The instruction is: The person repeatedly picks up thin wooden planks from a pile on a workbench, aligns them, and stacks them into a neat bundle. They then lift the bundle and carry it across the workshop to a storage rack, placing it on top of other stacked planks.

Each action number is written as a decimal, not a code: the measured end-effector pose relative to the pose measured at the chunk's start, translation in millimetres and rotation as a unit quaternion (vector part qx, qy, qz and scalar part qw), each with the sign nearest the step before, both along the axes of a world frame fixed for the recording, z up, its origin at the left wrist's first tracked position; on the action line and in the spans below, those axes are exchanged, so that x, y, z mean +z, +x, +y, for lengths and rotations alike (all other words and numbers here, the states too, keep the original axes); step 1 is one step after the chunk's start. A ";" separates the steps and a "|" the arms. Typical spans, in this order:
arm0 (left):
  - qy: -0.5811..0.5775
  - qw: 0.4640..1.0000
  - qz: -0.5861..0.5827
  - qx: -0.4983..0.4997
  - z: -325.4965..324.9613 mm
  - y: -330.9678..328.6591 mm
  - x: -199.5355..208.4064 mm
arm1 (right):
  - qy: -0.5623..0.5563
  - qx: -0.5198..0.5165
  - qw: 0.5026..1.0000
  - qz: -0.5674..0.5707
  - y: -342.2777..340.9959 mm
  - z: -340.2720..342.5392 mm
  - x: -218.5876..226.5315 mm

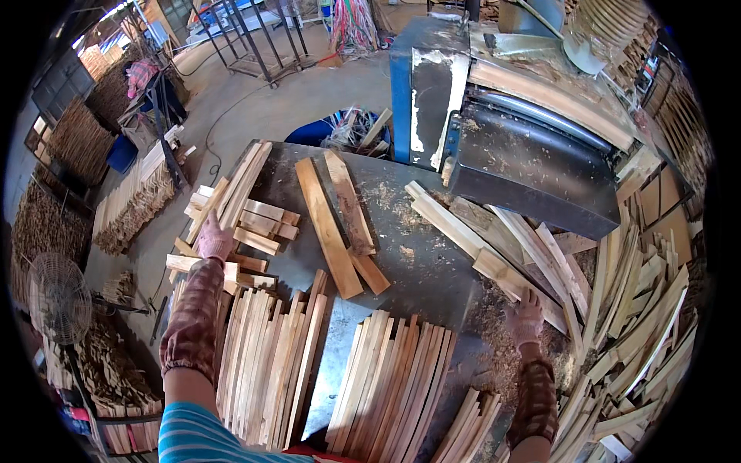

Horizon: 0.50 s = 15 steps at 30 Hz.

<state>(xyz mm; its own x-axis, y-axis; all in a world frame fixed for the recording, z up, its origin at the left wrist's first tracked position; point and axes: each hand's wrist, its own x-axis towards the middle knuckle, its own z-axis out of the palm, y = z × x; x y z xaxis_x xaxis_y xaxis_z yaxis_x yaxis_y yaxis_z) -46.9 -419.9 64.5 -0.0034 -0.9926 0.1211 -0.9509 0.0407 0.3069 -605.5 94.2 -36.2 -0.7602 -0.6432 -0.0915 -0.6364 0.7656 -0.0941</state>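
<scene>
My left hand (214, 238), in a pale pinkish work glove, closes on the near end of long wooden strips (245, 181) lying slantwise over a crisscross stack of short wood pieces (261, 222). Further right, my gloved right hand (526, 318) has its fingers stretched out at the lower edge of a pale wooden board (502, 272); its palm side is hidden. Between my arms stand two rows of strips on the dark metal table, a left bundle (262, 363) and a middle bundle (390, 378). Two loose boards (328, 228) lie beyond them.
A planer-like machine (532, 170) with a dark metal bed stands at the far right. Offcuts (641, 332) pile up along the right side. Behind the table sits a blue tub (309, 130) of scraps. A fan (60, 297) stands at left; a person (147, 81) bends over further back.
</scene>
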 end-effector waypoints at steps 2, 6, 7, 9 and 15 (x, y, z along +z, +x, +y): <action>0.090 0.979 0.164 -0.081 11.0 -22.0 -13.8 | 0.002 0.027 0.999 0.034 -10.2 -19.2 -8.0; 0.117 0.959 0.121 -0.229 58.8 -102.3 -79.3 | 0.056 0.014 0.996 0.065 -16.9 -46.1 -17.5; 0.113 0.946 0.112 -0.282 61.8 -121.0 -102.5 | 0.082 0.001 0.996 0.040 -22.1 -50.8 -15.0; 0.289 0.940 -0.056 -0.172 97.5 -198.1 -59.7 | 0.143 -0.015 0.989 -0.009 -23.3 -58.9 8.6; 0.274 0.954 -0.080 -0.094 96.3 -243.0 -95.1 | 0.182 0.013 0.983 -0.014 -3.4 -63.5 16.0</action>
<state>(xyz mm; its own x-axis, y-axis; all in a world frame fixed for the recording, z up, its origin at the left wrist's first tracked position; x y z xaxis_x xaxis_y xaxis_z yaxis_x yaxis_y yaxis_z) -289.9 -323.7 -30.6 -0.1627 -0.8864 -0.4333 -0.9790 0.0902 0.1829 -608.9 30.7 -20.2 -0.7386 -0.5823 -0.3395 -0.6566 0.7356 0.1666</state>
